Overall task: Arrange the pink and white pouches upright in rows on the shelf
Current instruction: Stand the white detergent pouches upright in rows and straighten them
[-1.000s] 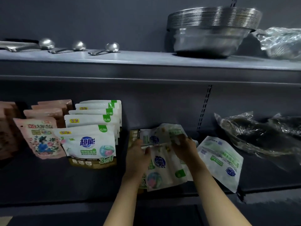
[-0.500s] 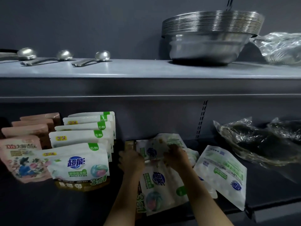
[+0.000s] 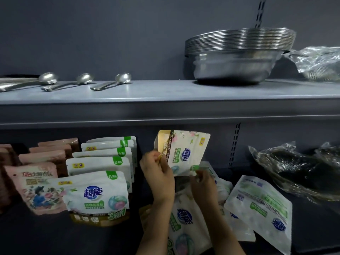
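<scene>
On the lower shelf (image 3: 46,236) stands a row of pink pouches (image 3: 35,188) at the left, with a row of white pouches (image 3: 97,194) upright beside it. Both my hands hold one white pouch (image 3: 185,153) lifted above the shelf, turned sideways. My left hand (image 3: 158,172) grips its gold bottom edge and my right hand (image 3: 202,183) pinches its green top corner. Under my hands lie several loose white pouches (image 3: 184,223) flat in a pile. Another white pouch (image 3: 261,212) leans back side up at the right.
The upper shelf (image 3: 165,94) carries three metal spoons (image 3: 112,82) and a stack of steel bowls (image 3: 237,57). Clear plastic bags (image 3: 301,170) with dark contents lie at the right of the lower shelf, and another plastic bag (image 3: 320,63) sits top right.
Both hands have lifted one white pouch up off the flat pile and turned it sideways. The camera has tilted, so the shelves sit lower in view.
</scene>
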### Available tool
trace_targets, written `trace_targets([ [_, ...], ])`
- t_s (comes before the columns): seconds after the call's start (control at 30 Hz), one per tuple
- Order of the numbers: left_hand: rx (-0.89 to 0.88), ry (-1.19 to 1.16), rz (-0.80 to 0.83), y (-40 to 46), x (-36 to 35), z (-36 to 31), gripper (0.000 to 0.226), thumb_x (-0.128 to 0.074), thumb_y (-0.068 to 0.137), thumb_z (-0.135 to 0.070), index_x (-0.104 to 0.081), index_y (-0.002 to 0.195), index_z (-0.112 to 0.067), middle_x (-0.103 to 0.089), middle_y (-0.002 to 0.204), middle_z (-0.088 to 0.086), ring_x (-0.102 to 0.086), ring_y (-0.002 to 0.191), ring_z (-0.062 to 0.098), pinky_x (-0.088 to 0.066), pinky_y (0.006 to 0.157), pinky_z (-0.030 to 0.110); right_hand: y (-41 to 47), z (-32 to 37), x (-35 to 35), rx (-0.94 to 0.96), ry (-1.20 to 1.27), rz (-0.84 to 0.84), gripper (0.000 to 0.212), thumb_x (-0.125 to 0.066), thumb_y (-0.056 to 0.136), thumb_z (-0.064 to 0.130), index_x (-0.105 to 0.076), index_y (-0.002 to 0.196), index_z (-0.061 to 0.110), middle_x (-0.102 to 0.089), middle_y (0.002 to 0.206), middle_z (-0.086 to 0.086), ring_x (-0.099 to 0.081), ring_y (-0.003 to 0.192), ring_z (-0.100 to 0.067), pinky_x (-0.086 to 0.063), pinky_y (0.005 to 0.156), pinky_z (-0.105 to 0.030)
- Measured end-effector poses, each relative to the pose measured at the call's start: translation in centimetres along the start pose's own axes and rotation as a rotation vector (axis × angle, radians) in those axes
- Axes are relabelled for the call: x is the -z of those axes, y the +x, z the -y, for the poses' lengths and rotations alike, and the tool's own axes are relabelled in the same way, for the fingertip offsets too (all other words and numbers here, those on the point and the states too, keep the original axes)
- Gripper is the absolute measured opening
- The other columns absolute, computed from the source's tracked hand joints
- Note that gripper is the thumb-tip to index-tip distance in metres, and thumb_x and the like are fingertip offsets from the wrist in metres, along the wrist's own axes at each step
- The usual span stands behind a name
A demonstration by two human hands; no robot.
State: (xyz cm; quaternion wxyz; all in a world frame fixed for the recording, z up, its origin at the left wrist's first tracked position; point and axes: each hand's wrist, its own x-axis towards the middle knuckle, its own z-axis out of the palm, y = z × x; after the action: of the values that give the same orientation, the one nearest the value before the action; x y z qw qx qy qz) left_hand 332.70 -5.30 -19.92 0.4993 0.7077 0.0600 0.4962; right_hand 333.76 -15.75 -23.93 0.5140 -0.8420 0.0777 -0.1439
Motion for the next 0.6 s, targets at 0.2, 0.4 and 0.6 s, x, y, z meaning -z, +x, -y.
trace_targets([
  [0.2, 0.365, -0.309, -0.157, -0.6, -0.7, -1.1, 0.028, -0.059, 0.084, 0.004, -0.038, 0.083, -0.014, -0.043, 0.077, -0.004, -0.048, 0.067, 0.009, -0.042, 0.058, 0.005, 0.4, 1.3, -0.2, -0.242, 0.831, 0.409, 0.059, -0.072, 0.075, 0.038, -0.053, 0.12, 0.005, -0.067, 0.109, -0.016, -0.068, 0.094, -0.027, -0.055, 0.072, -0.033],
  [0.4, 0.755, -0.534, -0.166, -1.1, -1.3, 1.1, 0.036, -0.061, 0.081, 0.006, -0.035, 0.084, -0.018, -0.045, 0.084, -0.002, -0.05, 0.073, 0.011, -0.043, 0.071, 0.022, 1.9, 1.8, -0.4, -0.317, 1.045, 0.545, 0.046, -0.073, 0.076, 0.013, -0.054, 0.115, -0.003, -0.067, 0.091, -0.018, -0.064, 0.062, -0.021, -0.053, 0.053, -0.028],
  [0.6, 0.816, -0.52, -0.027, -0.6, -1.5, 1.9, 0.061, -0.065, 0.075, 0.015, -0.024, 0.111, -0.013, -0.04, 0.126, 0.021, -0.048, 0.114, 0.029, -0.039, 0.091, 0.029, 3.4, 2.2, 0.4, -0.258, 0.869, 0.558, 0.029, -0.063, 0.081, -0.005, -0.061, 0.11, -0.002, -0.073, 0.092, -0.014, -0.072, 0.077, -0.025, -0.06, 0.061, -0.035],
])
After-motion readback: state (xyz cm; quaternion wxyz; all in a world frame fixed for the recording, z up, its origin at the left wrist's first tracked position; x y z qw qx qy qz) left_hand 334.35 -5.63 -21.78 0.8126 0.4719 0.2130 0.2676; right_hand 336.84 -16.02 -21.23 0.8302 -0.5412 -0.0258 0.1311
